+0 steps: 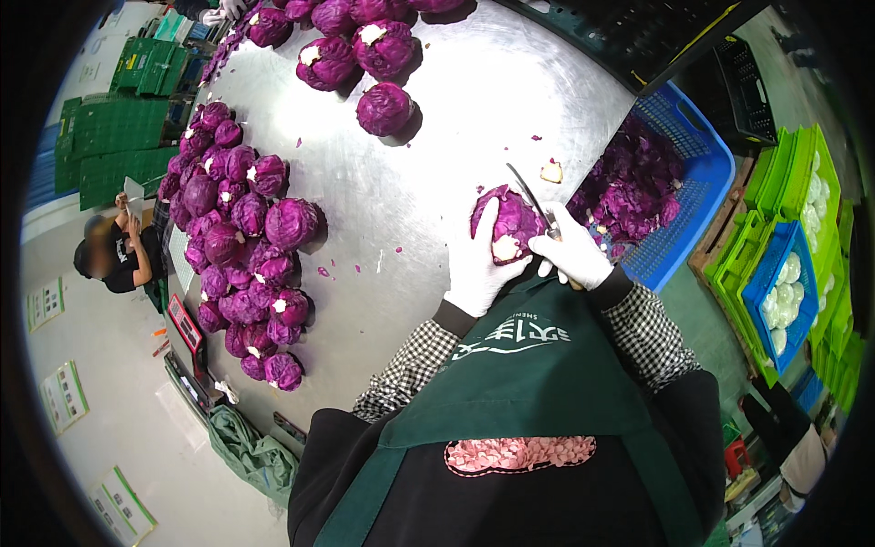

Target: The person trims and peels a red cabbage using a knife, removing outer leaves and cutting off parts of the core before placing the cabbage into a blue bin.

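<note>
My gloved left hand (480,263) grips a red cabbage (507,217) from its left side, close to my apron. The cabbage's pale cut stem end faces toward me. In my gloved right hand (573,249) is a knife (525,184) with a narrow dark blade, which points away from me along the cabbage's right side. Whether the blade touches the leaves I cannot tell. Just beyond lies a cut piece of pale stem (552,171) on the metal table (383,205).
A large heap of red cabbages (232,219) covers the table's left side, and more cabbages (384,109) lie at the far side. Right of the table edge, a blue basket (707,184) holds purple leaves (636,184). A black crate (581,27) stands at the far right. Another person (123,246) is at the left.
</note>
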Motion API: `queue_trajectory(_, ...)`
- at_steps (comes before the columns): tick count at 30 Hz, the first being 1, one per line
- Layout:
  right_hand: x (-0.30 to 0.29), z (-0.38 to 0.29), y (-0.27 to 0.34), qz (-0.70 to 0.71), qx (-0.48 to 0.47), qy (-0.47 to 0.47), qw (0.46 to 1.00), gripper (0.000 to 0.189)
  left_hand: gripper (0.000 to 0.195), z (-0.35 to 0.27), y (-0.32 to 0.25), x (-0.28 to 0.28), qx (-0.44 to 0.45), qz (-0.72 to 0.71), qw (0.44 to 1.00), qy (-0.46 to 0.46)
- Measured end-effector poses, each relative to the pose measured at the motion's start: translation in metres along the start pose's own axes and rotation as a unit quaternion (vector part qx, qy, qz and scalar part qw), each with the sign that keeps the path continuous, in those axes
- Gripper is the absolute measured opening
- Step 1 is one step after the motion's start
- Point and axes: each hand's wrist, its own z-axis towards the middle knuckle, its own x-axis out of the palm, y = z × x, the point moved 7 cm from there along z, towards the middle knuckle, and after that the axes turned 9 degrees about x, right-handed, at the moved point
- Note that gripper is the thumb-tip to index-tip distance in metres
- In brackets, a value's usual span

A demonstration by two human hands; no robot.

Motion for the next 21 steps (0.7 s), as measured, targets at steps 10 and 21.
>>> queue_trajectory(10,0.002,0.005,-0.022,0.108,-0.043,-0.064,0.991,0.054,0.101,-0.007,0.001,0.001,0.004,-0.01,0.999,-0.032)
queue_trajectory(21,0.011,0.017,-0.038,0.252,0.032,0.042,0.966,0.024,0.103,-0.017,0.002,0.0,0.035,-0.067,0.996,-0.047)
